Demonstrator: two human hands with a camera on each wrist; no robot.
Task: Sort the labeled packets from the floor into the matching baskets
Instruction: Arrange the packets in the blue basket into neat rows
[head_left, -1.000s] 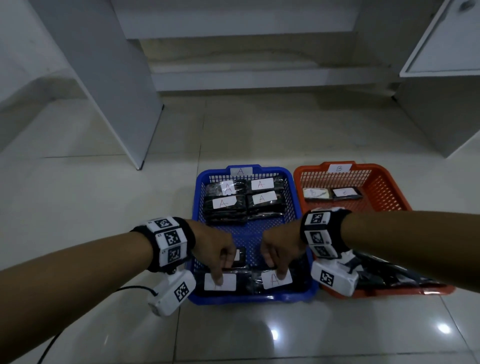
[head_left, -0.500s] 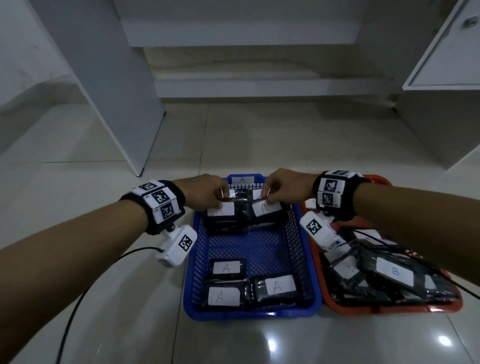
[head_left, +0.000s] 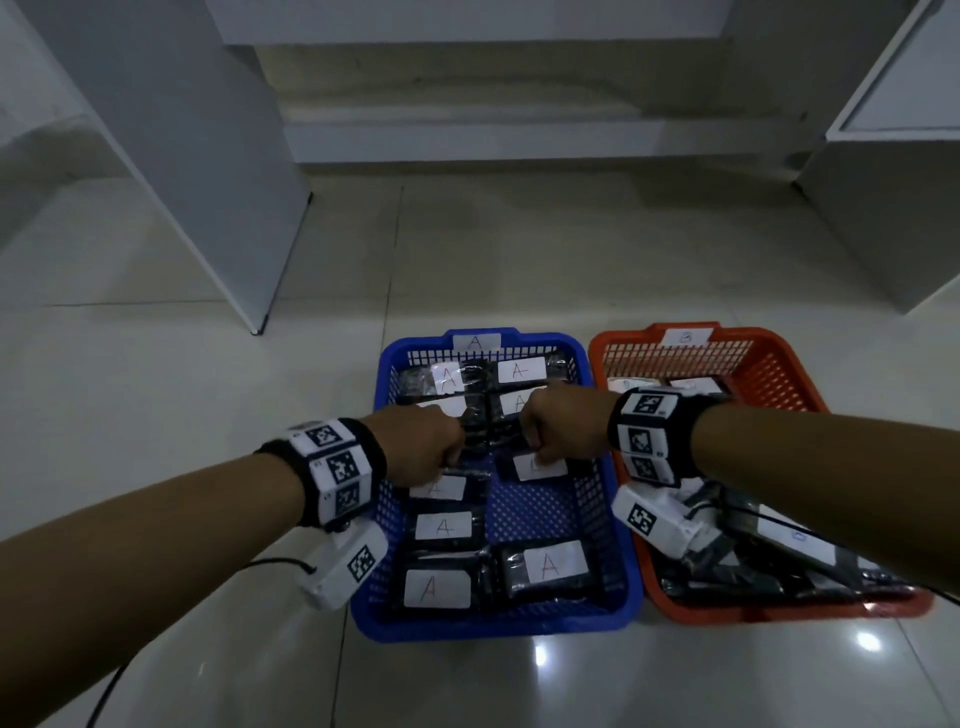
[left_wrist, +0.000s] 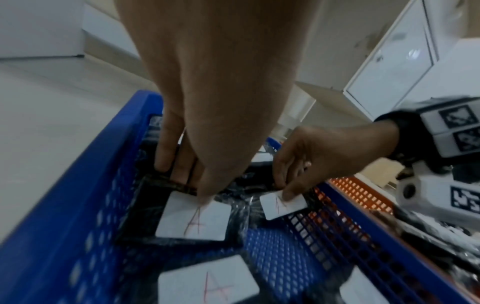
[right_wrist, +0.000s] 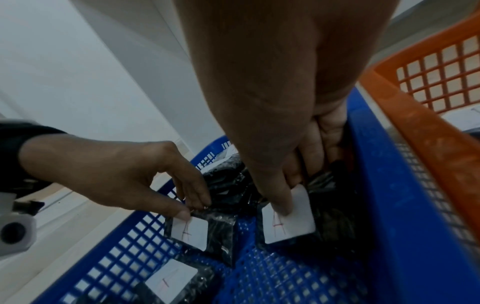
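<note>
- Blue basket, marked A, lies at 6 o'clock in the head view; orange basket, marked B, touches its side at 3 o'clock.
- Your left hand pinches the far edge of an A packet, thumb on the label, fingers curled behind it.
- Your right hand pinches a second A packet the same way; fingers close together, not spread.
- Both packets sit low over the blue basket's middle row, toward 12 o'clock of three A packets already lying there.
- Lay each flat, label up, beside its neighbours; release only once it rests on the mesh.
- No packets show on the floor.
</note>
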